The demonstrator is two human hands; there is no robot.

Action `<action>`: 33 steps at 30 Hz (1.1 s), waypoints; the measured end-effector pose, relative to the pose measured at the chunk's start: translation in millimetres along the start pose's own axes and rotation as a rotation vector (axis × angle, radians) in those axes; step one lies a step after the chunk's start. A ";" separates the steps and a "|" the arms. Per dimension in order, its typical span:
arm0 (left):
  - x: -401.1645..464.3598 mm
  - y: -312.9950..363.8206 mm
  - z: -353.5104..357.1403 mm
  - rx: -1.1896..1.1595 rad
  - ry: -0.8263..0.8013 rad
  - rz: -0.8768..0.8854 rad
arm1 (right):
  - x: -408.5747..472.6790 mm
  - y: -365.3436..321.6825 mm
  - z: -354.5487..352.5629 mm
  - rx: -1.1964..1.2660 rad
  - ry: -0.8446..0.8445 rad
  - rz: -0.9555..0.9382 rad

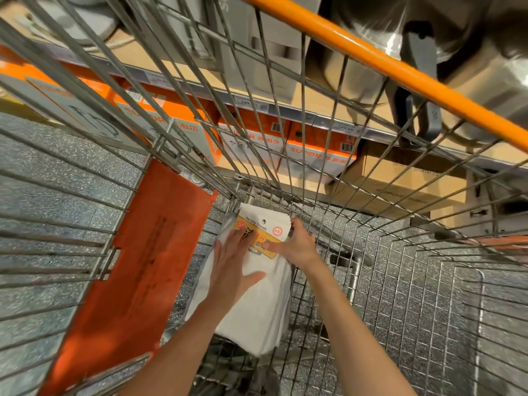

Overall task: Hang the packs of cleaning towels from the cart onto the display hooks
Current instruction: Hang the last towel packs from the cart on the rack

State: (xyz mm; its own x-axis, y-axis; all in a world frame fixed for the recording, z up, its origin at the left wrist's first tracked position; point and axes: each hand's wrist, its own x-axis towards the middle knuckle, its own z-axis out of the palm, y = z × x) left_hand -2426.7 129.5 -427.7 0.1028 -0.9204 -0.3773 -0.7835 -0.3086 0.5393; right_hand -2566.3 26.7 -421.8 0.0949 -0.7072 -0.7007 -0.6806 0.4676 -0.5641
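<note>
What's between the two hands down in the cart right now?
In the head view, the yellow label of the towel pack lies between the left hand and right hand.

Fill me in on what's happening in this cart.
A person is reaching both hands down into a wire shopping cart for a stack of white cleaning towel packs. The left hand lies flat on the top pack, while the right hand curls around the stack's upper right edge. The packs are still in the cart; none has been hung yet.
</note>
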 end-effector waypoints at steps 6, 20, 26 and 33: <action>-2.5 -0.1 -0.6 -0.010 -0.004 0.003 | 2.3 3.6 -1.9 0.154 -0.062 0.079; -29.8 26.7 -34.3 -0.220 -0.008 -0.069 | -75.9 -23.1 -4.2 0.297 0.023 -0.214; -65.8 55.6 -94.2 -0.220 0.036 0.012 | -139.9 -60.7 -35.3 0.371 0.054 -0.316; -100.8 121.9 -172.0 -0.171 0.249 0.243 | -228.0 -118.7 -101.3 0.427 0.128 -0.468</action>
State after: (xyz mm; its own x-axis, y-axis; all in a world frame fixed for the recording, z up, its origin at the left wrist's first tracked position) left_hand -2427.1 143.3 -194.4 0.0890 -0.9952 -0.0407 -0.6916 -0.0911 0.7165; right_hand -2580.8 78.8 -150.8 0.2057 -0.9328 -0.2959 -0.2366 0.2460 -0.9400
